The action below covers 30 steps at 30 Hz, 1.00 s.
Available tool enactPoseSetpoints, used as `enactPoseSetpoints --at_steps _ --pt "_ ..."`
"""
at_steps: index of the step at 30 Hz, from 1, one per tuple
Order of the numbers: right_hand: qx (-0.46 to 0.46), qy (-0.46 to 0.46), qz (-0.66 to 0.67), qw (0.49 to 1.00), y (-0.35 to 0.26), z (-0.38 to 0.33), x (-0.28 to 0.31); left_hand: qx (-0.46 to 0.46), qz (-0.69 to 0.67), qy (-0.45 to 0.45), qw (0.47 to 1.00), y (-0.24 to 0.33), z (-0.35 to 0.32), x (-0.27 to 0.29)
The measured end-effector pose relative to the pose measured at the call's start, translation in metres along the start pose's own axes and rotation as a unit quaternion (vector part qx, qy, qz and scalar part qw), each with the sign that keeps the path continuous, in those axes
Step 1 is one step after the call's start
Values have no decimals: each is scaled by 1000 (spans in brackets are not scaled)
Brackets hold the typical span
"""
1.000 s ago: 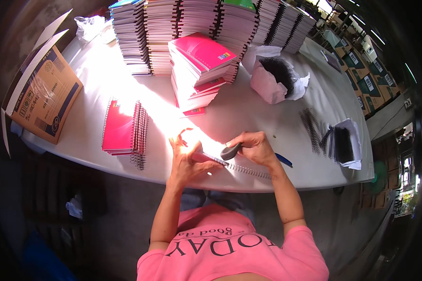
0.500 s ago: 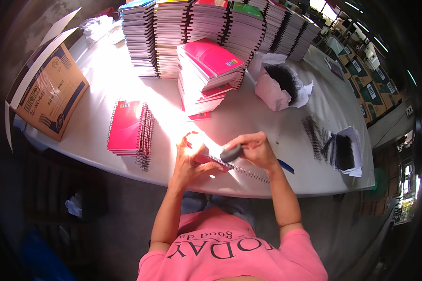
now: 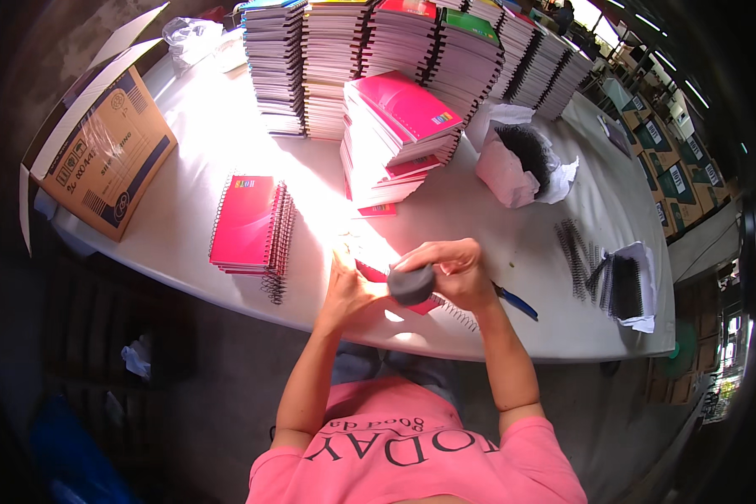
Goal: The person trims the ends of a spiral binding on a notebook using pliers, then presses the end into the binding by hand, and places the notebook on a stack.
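White counter is seen under bright light. At nine o'clock a cardboard box is set. At six o'clock a pink notebook is pinched by the left hand, and a dark roll is gripped by the right hand.

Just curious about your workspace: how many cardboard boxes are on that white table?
1: a brown cardboard box with open flaps sits at the table's far left corner. More cartons lie beyond the table on the right, partly hidden.

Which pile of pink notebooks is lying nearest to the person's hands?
The small pile of pink spiral notebooks just left of the left hand, near the table's front edge. The taller pink pile sits farther back, against the big stacks.
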State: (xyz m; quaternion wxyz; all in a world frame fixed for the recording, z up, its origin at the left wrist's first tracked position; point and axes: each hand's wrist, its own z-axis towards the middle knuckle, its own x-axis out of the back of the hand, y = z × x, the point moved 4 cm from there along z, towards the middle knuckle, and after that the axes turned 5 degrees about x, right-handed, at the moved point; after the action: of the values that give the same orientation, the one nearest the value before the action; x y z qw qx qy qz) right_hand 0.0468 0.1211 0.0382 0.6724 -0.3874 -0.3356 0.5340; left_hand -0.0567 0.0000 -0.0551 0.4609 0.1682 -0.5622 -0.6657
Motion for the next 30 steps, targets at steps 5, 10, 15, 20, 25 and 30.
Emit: enactPoseSetpoints --at_steps 5,10,15,20,25,30 --pt "-68 37 -168 983 28 7 8 -17 -1 -67 998 -5 2 -2" --pt "-118 16 -287 951 24 11 5 -24 -22 -47 998 10 -1 2" --pt "-95 85 -558 820 12 -31 60 91 -262 -21 961 2 -4 -5" --pt "-396 126 -650 636 -29 -142 64 76 -306 55 947 13 -11 13" --pt "-199 175 -679 685 -16 -190 35 39 -276 111 954 56 -18 8" --pt "-62 233 -433 868 -55 -112 -26 -155 -44 161 974 75 -26 7"
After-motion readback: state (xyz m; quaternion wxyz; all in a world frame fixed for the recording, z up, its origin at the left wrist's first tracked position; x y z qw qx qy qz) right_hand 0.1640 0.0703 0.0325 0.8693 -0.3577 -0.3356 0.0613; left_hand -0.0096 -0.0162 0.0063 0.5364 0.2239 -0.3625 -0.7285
